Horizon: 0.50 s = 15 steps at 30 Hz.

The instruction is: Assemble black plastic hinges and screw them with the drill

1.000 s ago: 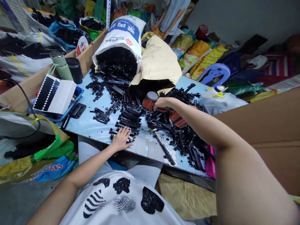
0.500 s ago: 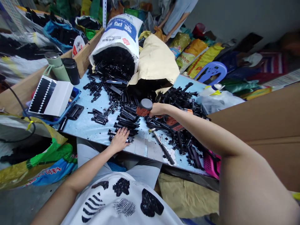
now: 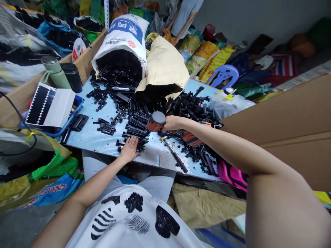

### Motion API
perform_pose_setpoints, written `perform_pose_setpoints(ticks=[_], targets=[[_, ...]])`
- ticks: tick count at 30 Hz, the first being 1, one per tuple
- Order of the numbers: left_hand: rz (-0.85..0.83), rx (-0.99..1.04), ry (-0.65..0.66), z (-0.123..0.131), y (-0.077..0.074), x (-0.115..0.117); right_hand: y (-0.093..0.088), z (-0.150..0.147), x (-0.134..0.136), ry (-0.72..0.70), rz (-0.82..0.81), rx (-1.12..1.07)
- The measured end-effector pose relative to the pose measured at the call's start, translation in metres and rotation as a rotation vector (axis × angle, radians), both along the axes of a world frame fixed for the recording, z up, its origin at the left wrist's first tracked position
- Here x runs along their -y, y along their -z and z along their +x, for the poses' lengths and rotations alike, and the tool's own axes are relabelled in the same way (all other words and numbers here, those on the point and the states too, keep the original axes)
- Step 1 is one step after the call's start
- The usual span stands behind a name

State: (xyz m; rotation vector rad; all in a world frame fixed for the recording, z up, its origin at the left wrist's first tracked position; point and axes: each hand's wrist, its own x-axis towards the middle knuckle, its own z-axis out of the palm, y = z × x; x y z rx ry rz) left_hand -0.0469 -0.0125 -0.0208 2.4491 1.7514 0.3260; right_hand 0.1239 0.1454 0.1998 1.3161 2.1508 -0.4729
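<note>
My left hand (image 3: 129,150) lies flat with fingers stretched over the nearest of a row of black plastic parts (image 3: 136,128) on the table. Wrapped around the handle of an orange and grey cordless drill (image 3: 155,122) is my right hand (image 3: 172,123). The drill's grey rear end faces up, its battery points right, and its tip is hidden below. The drill sits just at the right end of the row. A hammer (image 3: 174,154) with a black grip rests on the table to the right of my left hand.
A white sack (image 3: 129,34) and a beige sack (image 3: 168,62) spill black parts onto the blue table (image 3: 103,146). At left stand a green flask (image 3: 55,72), a black cup (image 3: 72,77) and a blue tray (image 3: 82,103). Cardboard (image 3: 284,117) borders the right. Another person (image 3: 187,17) stands behind.
The whole view has shifted slightly, so things appear a little farther left. My left hand stays on the row, and my right hand keeps the drill in nearly the same place.
</note>
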Motion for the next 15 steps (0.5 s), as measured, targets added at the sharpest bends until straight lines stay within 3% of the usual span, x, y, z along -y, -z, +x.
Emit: perform_pose_setpoints(ticks=[6, 11, 15], targets=[[-0.003, 0.018, 0.011, 0.000, 0.000, -0.001, 0.002, -0.013, 0.007, -0.102, 0.048, 0.103], [-0.071, -0.001, -0.006, 0.001, -0.002, -0.003, -0.005, -0.016, 0.030, -0.150, 0.112, 0.149], [-0.032, 0.010, -0.023, 0.002, -0.005, -0.002, -0.009, -0.009, 0.044, -0.143, 0.083, 0.182]])
